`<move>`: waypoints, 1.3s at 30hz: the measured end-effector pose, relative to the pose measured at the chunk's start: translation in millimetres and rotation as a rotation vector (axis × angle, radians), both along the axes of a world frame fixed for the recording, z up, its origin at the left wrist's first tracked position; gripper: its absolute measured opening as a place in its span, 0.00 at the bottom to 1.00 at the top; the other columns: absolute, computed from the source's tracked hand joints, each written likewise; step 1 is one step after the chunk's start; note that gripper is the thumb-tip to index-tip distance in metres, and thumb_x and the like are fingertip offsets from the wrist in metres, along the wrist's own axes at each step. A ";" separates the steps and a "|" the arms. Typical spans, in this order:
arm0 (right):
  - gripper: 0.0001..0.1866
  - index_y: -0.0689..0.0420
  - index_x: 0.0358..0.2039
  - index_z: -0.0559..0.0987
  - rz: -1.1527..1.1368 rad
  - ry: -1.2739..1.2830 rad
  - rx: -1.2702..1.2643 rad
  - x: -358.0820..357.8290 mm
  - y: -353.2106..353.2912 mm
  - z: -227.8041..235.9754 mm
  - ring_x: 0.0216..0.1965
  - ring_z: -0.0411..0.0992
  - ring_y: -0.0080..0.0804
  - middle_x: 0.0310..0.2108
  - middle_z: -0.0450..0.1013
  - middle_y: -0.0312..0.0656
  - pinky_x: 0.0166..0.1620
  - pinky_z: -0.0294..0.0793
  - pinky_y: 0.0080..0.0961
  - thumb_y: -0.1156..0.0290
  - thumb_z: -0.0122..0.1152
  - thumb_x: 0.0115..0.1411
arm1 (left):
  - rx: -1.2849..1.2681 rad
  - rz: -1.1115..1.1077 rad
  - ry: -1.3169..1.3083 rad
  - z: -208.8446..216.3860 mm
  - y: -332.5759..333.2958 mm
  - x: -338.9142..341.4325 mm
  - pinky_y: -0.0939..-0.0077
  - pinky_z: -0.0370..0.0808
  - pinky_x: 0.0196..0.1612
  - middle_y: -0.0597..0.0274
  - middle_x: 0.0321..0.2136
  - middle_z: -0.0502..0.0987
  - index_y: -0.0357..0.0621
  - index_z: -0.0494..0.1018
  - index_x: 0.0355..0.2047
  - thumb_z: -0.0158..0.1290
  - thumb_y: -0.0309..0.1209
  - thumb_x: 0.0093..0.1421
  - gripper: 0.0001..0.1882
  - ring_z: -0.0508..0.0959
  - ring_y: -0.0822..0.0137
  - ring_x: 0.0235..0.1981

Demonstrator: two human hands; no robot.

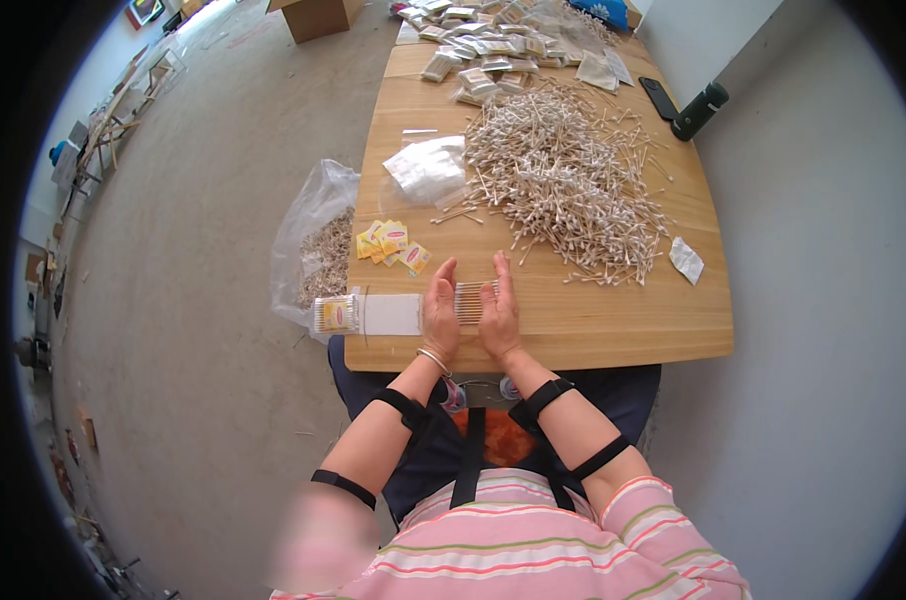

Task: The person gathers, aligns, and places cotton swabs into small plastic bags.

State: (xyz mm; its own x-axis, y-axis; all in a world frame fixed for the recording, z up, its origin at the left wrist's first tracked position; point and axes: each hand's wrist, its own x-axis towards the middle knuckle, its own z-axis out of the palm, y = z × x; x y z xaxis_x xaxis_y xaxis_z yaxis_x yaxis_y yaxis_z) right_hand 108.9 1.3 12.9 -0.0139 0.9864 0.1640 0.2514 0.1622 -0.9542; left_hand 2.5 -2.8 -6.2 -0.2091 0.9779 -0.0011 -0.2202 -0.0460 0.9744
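Near the table's front edge, a row of cotton swabs lies side by side, sticks running left to right. My left hand stands on edge at the row's left end, fingers stretched out. Facing it at the other end, my right hand is likewise upright with straight fingers, its thumb over the swabs. The palms flank the swab ends; how hard they press cannot be seen. Left of my left hand lies a white card strip, and beyond it a clear pack of swabs with a yellow label.
A big heap of loose swabs covers the table's middle. Yellow cards and clear bags lie left of it. Filled packs pile up at the far end. A bottle and phone stand by the wall.
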 end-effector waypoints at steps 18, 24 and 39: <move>0.52 0.71 0.63 0.46 0.314 -1.100 0.087 20.7 -21.7 7.9 0.69 0.34 0.49 0.66 0.39 0.60 0.68 0.32 0.41 0.39 0.48 0.55 | 0.008 -0.022 -0.019 -3.7 2.0 -2.9 0.70 0.55 0.62 0.46 0.57 0.63 0.32 0.60 0.58 0.33 0.49 0.68 0.31 0.62 0.60 0.60; 0.55 0.71 0.63 0.45 0.319 -1.071 0.071 22.4 -21.1 9.2 0.69 0.34 0.49 0.66 0.39 0.59 0.68 0.32 0.41 0.37 0.52 0.52 | 0.121 -0.096 0.562 7.9 -17.8 -24.5 0.67 0.60 0.58 0.47 0.52 0.68 0.39 0.69 0.51 0.48 0.35 0.62 0.19 0.66 0.52 0.55; 0.53 0.70 0.63 0.46 0.273 -1.083 0.164 24.3 -20.8 -1.9 0.69 0.34 0.48 0.66 0.38 0.58 0.68 0.31 0.40 0.38 0.49 0.52 | 0.218 -0.359 1.257 33.0 -69.4 -25.4 0.61 0.57 0.50 0.55 0.38 0.66 0.47 0.64 0.57 0.52 0.45 0.56 0.30 0.64 0.56 0.43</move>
